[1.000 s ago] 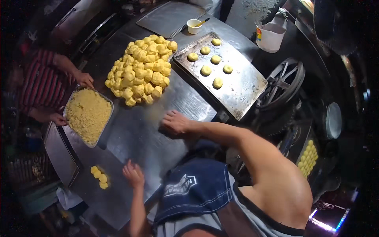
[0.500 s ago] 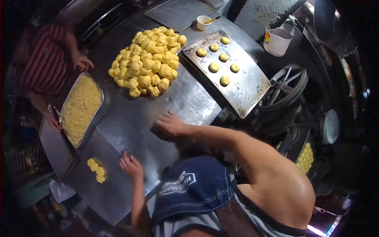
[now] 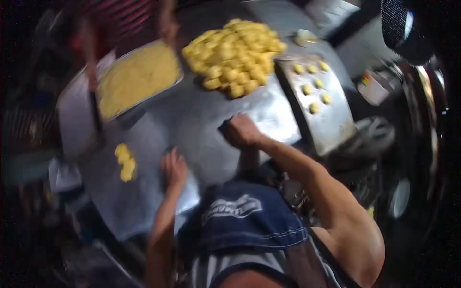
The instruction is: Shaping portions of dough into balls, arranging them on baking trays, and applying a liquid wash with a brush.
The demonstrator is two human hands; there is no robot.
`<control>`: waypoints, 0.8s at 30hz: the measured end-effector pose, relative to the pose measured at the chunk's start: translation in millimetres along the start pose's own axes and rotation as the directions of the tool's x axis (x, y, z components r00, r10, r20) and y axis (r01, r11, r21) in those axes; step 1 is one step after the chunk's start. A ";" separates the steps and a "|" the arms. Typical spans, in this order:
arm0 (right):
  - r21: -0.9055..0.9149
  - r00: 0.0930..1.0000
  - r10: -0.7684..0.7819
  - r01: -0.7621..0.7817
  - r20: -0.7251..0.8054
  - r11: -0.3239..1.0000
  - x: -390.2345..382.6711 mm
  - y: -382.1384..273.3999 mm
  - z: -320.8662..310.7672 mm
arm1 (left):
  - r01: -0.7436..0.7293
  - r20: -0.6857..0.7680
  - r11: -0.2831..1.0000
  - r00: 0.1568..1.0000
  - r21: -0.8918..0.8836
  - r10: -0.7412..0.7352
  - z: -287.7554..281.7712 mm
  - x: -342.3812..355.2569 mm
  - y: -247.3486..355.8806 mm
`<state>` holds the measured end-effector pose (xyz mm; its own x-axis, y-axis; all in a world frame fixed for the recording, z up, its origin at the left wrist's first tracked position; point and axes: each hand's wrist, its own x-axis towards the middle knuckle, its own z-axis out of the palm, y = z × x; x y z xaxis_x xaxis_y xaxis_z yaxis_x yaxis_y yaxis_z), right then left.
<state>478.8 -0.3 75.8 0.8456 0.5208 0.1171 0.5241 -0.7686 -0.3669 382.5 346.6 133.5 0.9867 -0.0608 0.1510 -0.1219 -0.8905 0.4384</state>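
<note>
My right hand (image 3: 241,131) is curled with its knuckles up over the steel table (image 3: 206,115), in front of a big heap of yellow dough balls (image 3: 230,55). What its fingers hold, if anything, is hidden underneath. My left hand (image 3: 174,168) is at the table with its fingers stretched out, somewhat blurred and with nothing in it. Left of it lies a short row of yellow dough pieces (image 3: 126,163). On the right, a metal baking tray (image 3: 331,122) carries several small round dough pieces (image 3: 307,90), spaced apart.
At the far left stands a deep tray (image 3: 178,78) of yellow crumbly mix, with another person's hands (image 3: 169,31) at its rim. A small white cup (image 3: 305,38) is beyond the baking tray. A whitish bucket (image 3: 373,90) and a dark wheel (image 3: 377,132) are at the right.
The whole view has swung left, so the table's contents appear shifted and turned, with motion blur. My right hand's fingers look more curled. The left hand remains open.
</note>
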 end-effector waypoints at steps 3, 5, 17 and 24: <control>-0.005 0.953 0.124 -0.130 -0.277 0.991 48.8 -24.4 -0.9 | 0.232 0.037 0.970 0.973 -0.079 -0.229 7.9 50.2 27.8; 0.055 0.909 0.179 -0.170 -0.378 0.984 64.7 -43.9 13.8 | 0.111 -0.135 0.991 0.984 -0.072 -0.120 27.2 27.9 22.0; -0.018 0.960 -0.165 0.165 -0.227 0.986 50.5 -29.6 9.6 | 0.057 -0.275 0.998 0.960 -0.012 -0.058 4.3 13.0 4.1; 0.177 0.991 -0.116 0.126 -0.062 0.976 -36.1 -36.0 36.7 | 0.041 -0.122 0.985 0.991 -0.169 -0.062 9.4 -44.9 42.8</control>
<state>425.7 22.3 50.9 0.7836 0.5824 0.2163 0.6001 -0.6192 -0.5064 334.0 306.9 137.2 0.9719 0.0502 0.2300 -0.0974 -0.8035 0.5873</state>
